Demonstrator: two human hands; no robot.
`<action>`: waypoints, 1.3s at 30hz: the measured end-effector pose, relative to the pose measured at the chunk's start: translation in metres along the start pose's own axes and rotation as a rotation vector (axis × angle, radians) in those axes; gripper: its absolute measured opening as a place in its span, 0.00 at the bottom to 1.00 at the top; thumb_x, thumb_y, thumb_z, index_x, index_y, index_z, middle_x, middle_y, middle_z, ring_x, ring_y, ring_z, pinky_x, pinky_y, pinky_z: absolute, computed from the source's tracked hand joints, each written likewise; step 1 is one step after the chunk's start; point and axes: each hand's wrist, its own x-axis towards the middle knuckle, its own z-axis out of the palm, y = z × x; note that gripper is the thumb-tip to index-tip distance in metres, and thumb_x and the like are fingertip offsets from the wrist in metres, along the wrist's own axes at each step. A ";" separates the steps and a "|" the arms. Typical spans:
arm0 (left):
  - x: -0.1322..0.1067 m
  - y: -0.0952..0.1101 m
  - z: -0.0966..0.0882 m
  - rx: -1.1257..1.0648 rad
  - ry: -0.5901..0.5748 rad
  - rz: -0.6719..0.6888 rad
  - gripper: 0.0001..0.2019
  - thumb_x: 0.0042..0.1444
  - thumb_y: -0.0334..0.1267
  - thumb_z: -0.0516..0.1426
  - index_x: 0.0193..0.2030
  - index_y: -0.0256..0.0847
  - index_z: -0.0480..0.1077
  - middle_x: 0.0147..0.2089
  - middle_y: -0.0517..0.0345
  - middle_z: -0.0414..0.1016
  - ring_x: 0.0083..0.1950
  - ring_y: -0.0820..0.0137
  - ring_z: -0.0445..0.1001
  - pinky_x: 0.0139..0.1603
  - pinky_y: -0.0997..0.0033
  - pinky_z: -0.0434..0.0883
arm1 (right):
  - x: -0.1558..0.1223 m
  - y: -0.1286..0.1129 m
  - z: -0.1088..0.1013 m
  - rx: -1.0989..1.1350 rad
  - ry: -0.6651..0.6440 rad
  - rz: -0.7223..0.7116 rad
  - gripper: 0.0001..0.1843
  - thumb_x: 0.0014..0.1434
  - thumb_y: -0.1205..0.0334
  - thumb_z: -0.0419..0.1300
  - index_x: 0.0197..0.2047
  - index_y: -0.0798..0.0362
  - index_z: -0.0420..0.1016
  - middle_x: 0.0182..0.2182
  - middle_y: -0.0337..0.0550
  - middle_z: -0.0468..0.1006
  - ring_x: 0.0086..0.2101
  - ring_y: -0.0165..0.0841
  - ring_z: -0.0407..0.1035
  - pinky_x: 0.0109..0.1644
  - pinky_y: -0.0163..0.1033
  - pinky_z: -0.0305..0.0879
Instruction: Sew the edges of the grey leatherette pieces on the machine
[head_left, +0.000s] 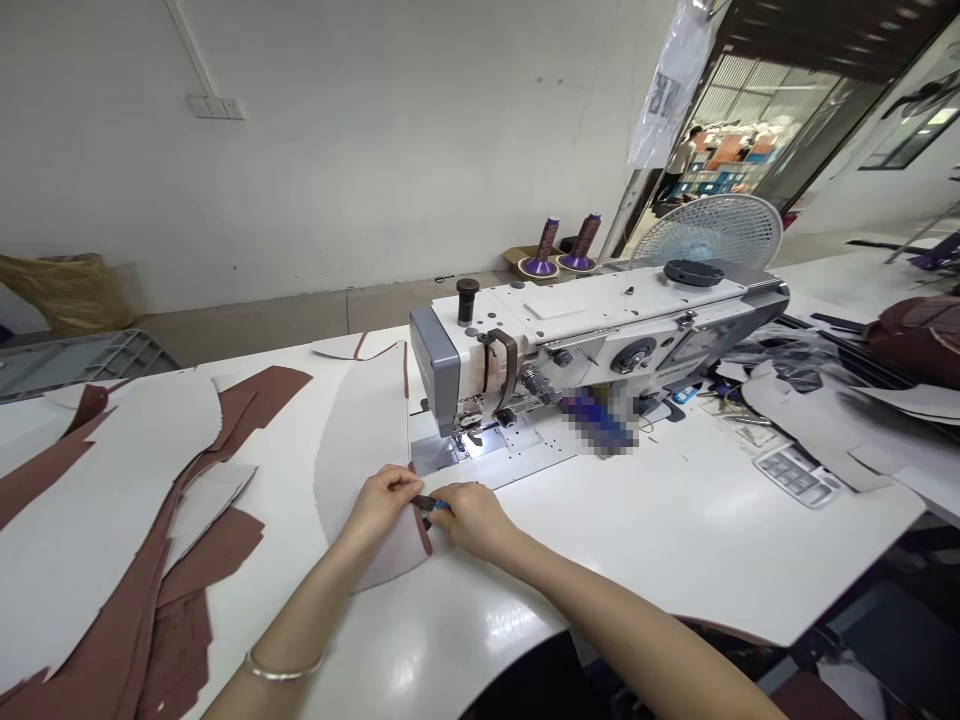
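A pale curved panel (364, 430) with reddish-brown edging lies on the white table, left of the sewing machine's needle area (466, 438). My left hand (386, 497) is closed in a pinch at the panel's right edge, over the brown strip; whatever is between the fingertips is too small to make out. Close beside it, my right hand (474, 518) is wrapped around a small dark-and-blue tool (426, 503) resembling thread snips. Its dark tip points left and reaches the left fingertips. Most of the tool is hidden by the right hand.
Brown and pale cut pieces (112, 530) are heaped at the left. The sewing machine (585, 330) stands ahead, with two thread cones (544, 250) and a fan (709, 235) behind. More pale pieces (817, 420) lie at right. A distant person (679, 165) shows through the doorway.
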 end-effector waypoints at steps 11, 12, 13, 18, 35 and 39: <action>-0.006 -0.005 -0.001 -0.101 0.015 -0.101 0.18 0.42 0.54 0.60 0.29 0.40 0.72 0.29 0.58 0.73 0.32 0.68 0.69 0.36 0.71 0.64 | -0.037 0.072 -0.012 -0.259 0.340 0.032 0.18 0.64 0.58 0.51 0.54 0.57 0.66 0.41 0.51 0.75 0.34 0.34 0.71 0.33 0.34 0.61; -0.007 -0.005 -0.001 -0.103 0.018 -0.100 0.18 0.42 0.54 0.61 0.30 0.40 0.72 0.30 0.58 0.74 0.32 0.68 0.69 0.36 0.71 0.64 | -0.037 0.077 -0.010 -0.354 0.364 0.027 0.18 0.64 0.59 0.50 0.54 0.58 0.66 0.39 0.51 0.75 0.33 0.34 0.70 0.31 0.33 0.60; -0.007 -0.006 -0.001 -0.105 0.022 -0.099 0.18 0.41 0.54 0.61 0.30 0.40 0.72 0.30 0.58 0.74 0.33 0.68 0.69 0.36 0.72 0.64 | -0.034 0.079 -0.007 -0.447 0.378 0.013 0.17 0.65 0.61 0.49 0.55 0.59 0.65 0.38 0.52 0.75 0.32 0.34 0.70 0.30 0.34 0.60; -0.006 -0.007 0.000 -0.104 0.035 -0.081 0.19 0.41 0.55 0.61 0.29 0.39 0.72 0.29 0.58 0.73 0.32 0.69 0.69 0.35 0.72 0.64 | -0.004 0.055 0.012 -0.734 0.365 -0.086 0.23 0.59 0.79 0.45 0.57 0.68 0.60 0.33 0.54 0.73 0.31 0.37 0.69 0.26 0.36 0.65; -0.014 0.006 -0.020 0.052 -0.501 0.066 0.22 0.53 0.56 0.54 0.18 0.42 0.73 0.31 0.51 0.76 0.47 0.60 0.69 0.52 0.64 0.63 | -0.014 0.090 -0.019 -0.705 0.440 -0.037 0.15 0.66 0.60 0.46 0.45 0.61 0.68 0.36 0.54 0.74 0.28 0.33 0.68 0.27 0.35 0.61; -0.015 0.000 -0.026 -0.009 -0.460 0.017 0.20 0.52 0.54 0.55 0.22 0.41 0.74 0.33 0.52 0.75 0.42 0.62 0.70 0.50 0.64 0.65 | -0.008 0.106 -0.046 -0.810 0.380 -0.040 0.14 0.64 0.70 0.42 0.41 0.60 0.68 0.53 0.64 0.67 0.33 0.34 0.70 0.29 0.35 0.60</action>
